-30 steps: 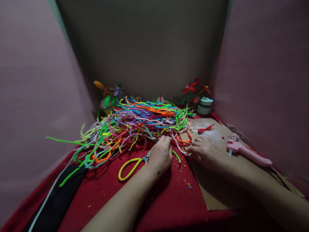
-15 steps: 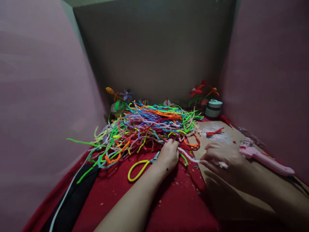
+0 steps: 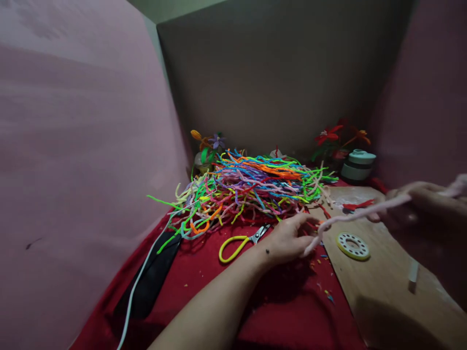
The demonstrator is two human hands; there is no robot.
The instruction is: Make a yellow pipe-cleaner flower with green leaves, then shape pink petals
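I'm in a craft corner: pipe cleaners (image 3: 255, 187) heaped beyond my left fingers (image 3: 299, 221), yellow-handled scissors (image 3: 252, 238) to their left, red artificial flower (image 3: 330, 134) farther off.

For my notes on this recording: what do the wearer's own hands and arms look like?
The bare left hand has no glove, ring or watch in view; its bare forearm shows no sleeve. A small, round, dark spot marks the wrist. The ungloved right hand is shadowed and blurred, hiding finer detail.
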